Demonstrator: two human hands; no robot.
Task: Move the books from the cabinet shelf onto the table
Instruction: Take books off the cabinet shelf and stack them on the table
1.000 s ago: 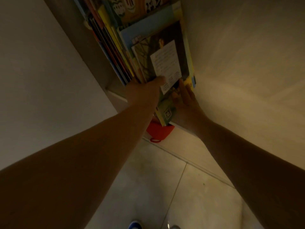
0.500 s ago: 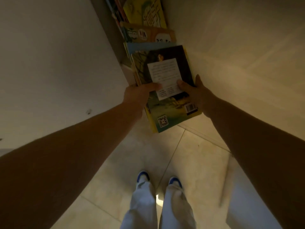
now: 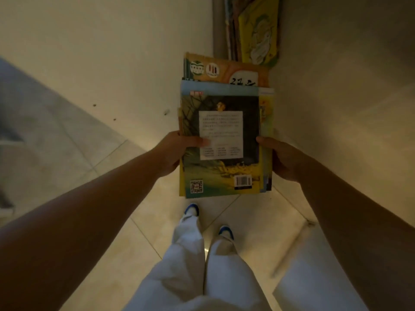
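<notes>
Above the tiled floor, stack of books held flat at mid-edges: left hand grips left side, thumb on top; right hand clamps right side. Thin glossy covers, uneven sizes, likely slide; moderate weight. Beyond, more books stand on cabinet shelf.

Beige tiled floor; white wall.
</notes>
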